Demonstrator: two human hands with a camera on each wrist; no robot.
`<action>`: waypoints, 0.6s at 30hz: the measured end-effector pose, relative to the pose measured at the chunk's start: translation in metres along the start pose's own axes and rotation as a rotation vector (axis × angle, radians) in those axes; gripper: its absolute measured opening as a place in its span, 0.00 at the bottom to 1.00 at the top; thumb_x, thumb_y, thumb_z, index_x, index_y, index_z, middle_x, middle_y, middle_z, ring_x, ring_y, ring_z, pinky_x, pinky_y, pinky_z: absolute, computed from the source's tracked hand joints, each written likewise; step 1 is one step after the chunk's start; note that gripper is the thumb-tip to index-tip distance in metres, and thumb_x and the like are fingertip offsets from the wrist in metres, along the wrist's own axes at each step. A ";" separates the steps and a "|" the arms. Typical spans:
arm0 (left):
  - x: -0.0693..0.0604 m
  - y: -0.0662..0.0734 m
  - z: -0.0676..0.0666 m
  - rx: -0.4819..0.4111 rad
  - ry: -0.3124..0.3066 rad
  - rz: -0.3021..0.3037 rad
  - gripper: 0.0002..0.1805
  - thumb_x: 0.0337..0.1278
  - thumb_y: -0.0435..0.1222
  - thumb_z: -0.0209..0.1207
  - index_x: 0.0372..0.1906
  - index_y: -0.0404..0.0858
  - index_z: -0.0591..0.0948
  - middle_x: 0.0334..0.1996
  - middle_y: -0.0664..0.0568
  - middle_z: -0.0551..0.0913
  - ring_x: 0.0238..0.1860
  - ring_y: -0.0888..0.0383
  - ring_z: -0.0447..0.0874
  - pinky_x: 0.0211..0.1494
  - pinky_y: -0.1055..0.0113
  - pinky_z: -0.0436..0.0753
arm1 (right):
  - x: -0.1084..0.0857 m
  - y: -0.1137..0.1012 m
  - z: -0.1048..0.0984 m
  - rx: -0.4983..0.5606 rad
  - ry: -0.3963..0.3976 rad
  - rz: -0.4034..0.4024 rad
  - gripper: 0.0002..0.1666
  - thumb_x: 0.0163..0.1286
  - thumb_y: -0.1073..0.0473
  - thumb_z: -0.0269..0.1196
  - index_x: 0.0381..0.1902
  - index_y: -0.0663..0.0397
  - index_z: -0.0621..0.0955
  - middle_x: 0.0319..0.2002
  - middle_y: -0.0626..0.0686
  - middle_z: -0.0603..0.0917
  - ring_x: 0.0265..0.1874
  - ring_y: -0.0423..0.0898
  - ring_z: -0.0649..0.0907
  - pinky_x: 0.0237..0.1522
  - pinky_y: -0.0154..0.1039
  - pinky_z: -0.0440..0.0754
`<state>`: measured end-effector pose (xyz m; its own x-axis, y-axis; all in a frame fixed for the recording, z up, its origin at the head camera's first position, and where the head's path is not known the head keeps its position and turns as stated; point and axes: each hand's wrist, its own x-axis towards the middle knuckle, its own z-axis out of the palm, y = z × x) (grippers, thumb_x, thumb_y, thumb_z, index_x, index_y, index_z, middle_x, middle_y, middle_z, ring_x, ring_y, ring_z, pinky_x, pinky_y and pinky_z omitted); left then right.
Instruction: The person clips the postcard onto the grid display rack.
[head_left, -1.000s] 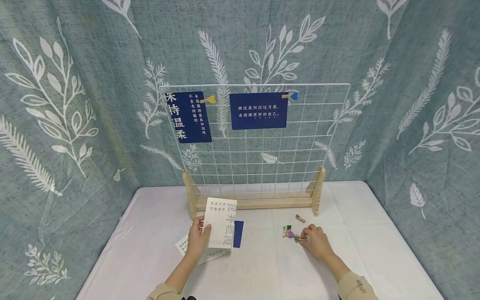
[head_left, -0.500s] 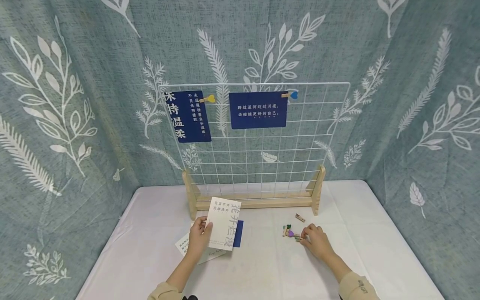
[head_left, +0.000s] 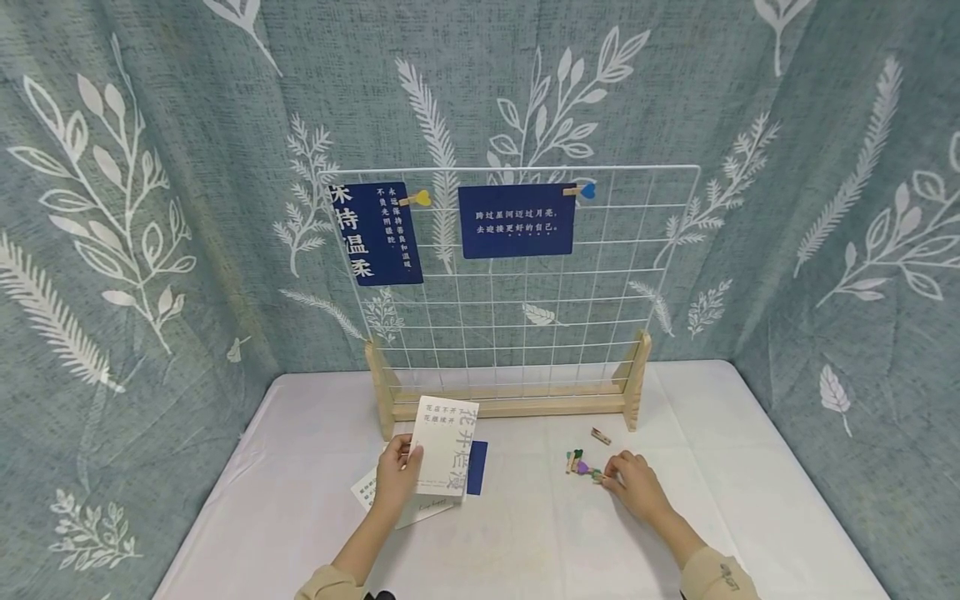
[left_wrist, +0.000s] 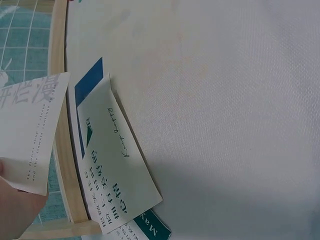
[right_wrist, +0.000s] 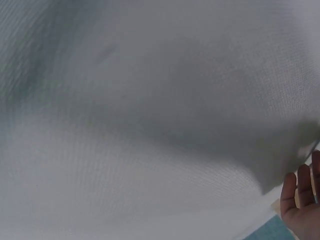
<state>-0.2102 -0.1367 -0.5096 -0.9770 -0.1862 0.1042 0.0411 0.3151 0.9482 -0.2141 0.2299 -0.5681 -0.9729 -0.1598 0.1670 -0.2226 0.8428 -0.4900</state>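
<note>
My left hand (head_left: 397, 473) pinches the left edge of a white postcard (head_left: 444, 446) printed with grey lettering, raised above other cards on the table. In the left wrist view, part of this postcard (left_wrist: 30, 117) and the thumb side of the hand (left_wrist: 17, 212) show at the left edge. At the table's right, my right hand (head_left: 637, 485) pinches the end of a small wooden clothespin (head_left: 598, 477) with a green decoration. Beside it lie a purple-heart clothespin (head_left: 582, 468) and green ones (head_left: 573, 458). The right wrist view shows fingers only, no clothespin.
A white wire grid (head_left: 525, 312) on a wooden stand (head_left: 510, 408) holds two navy cards, one by a yellow-heart clothespin (head_left: 416, 199), the other by a blue-heart one (head_left: 583, 192). A white card (left_wrist: 117, 165) overlaps a blue card (head_left: 477, 468). A lone clothespin (head_left: 601, 436) lies behind the group.
The white postcard shifted slightly right, then slightly back left. My right fingers and the green clothespin moved a little, turning the clothespin; the cards on the grid are unchanged.
</note>
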 end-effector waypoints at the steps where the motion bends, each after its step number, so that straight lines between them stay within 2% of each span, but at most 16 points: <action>1: 0.000 0.000 0.000 0.003 0.004 0.002 0.12 0.62 0.24 0.50 0.48 0.19 0.71 0.35 0.35 0.77 0.32 0.57 0.78 0.30 0.80 0.75 | 0.000 0.000 0.000 0.003 -0.001 0.004 0.06 0.56 0.63 0.67 0.26 0.53 0.78 0.29 0.48 0.76 0.30 0.43 0.71 0.33 0.38 0.71; 10: 0.000 0.000 0.000 0.011 0.018 -0.050 0.12 0.63 0.24 0.49 0.49 0.21 0.71 0.38 0.36 0.77 0.35 0.54 0.78 0.33 0.80 0.76 | 0.000 0.000 0.000 0.052 0.000 0.030 0.06 0.57 0.64 0.66 0.26 0.55 0.78 0.25 0.47 0.76 0.29 0.41 0.70 0.32 0.35 0.70; 18: -0.001 0.003 -0.001 0.002 0.026 -0.050 0.12 0.63 0.24 0.49 0.49 0.21 0.71 0.38 0.36 0.77 0.35 0.56 0.77 0.32 0.80 0.75 | -0.001 -0.001 -0.002 0.100 -0.004 0.074 0.03 0.60 0.66 0.64 0.31 0.59 0.79 0.26 0.48 0.76 0.29 0.41 0.71 0.32 0.34 0.73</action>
<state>-0.2091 -0.1367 -0.5068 -0.9721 -0.2254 0.0649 -0.0077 0.3070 0.9517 -0.2128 0.2302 -0.5657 -0.9871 -0.1010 0.1242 -0.1550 0.7966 -0.5842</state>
